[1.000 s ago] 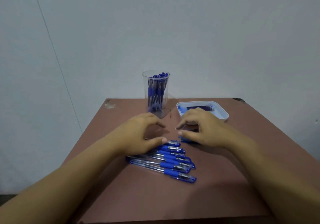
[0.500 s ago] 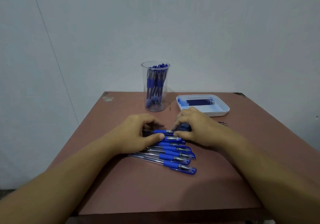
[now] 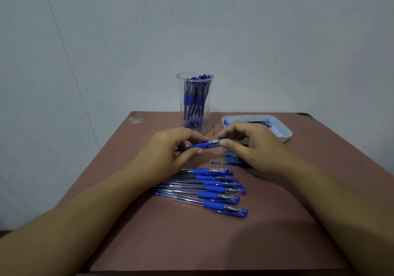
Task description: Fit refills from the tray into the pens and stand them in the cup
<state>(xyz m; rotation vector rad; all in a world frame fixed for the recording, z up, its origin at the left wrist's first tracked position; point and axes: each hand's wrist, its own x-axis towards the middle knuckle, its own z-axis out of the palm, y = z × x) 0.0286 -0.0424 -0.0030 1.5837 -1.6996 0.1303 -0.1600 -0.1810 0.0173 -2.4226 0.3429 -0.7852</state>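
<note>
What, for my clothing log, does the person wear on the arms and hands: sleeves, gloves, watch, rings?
Nothing worn shows. The left hand and right hand are bare: no gloves, no rings on the fingers in view. The left forearm and right forearm are bare to the frame's edge, with no sleeve, watch or band.

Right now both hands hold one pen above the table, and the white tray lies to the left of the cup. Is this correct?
Not quite. The head view shows the tray to the right of the cup, not the left. The rest is correct: the left hand and the right hand hold one pen above the table.
</note>
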